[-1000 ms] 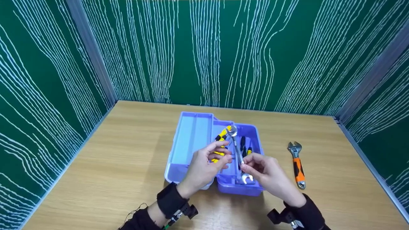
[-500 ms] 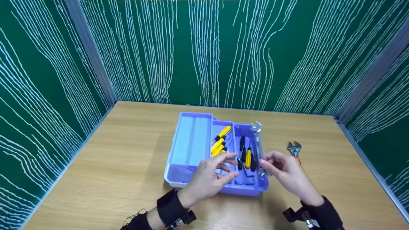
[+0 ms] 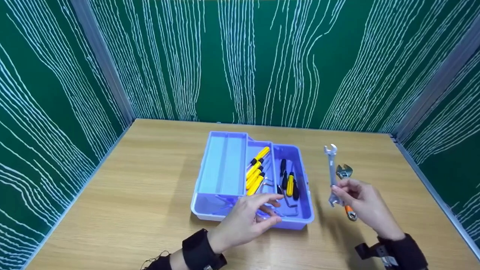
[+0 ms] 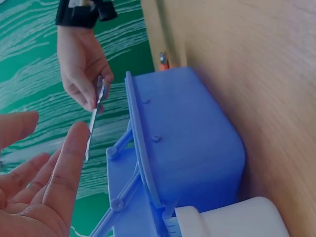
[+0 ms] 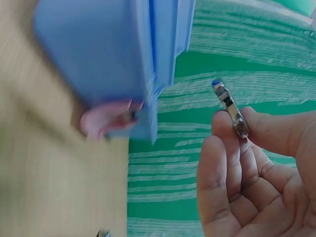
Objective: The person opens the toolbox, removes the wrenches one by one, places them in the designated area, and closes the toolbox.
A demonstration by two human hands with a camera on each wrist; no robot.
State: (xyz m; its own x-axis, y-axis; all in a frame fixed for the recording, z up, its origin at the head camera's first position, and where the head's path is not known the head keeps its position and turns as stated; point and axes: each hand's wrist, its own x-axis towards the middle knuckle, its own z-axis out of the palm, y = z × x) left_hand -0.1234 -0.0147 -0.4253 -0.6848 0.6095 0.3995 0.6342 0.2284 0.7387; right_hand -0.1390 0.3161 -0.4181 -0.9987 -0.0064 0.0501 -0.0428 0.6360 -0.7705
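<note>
My right hand [image 3: 362,202] pinches a silver double open-end wrench [image 3: 332,170] between thumb and fingers. The wrench is right of the purple toolbox [image 3: 288,224], raised above the table. In the head view it partly overlaps an adjustable wrench [image 3: 344,171] with an orange handle, which lies on the table. My left hand [image 3: 245,219] hovers over the front of the toolbox with fingers spread and nothing in them. From the right wrist, the pinched wrench [image 5: 229,103] appears nearly end-on. In the left wrist view, the toolbox side [image 4: 187,133] stands between my left hand and the table.
Several yellow-handled screwdrivers [image 3: 255,179] lie in the toolbox's middle tray. Its right compartment holds dark-handled tools, a yellow-handled one [image 3: 290,183] and a hex key [image 3: 289,202]. The opened blue tray [image 3: 225,161] is at the left. Green walls with white lines enclose the wooden table [image 3: 157,165].
My right hand has carried the wrench from above the toolbox rightward, over toward the adjustable wrench. My left hand has moved slightly down toward the toolbox's front edge, uncovering the screwdrivers.
</note>
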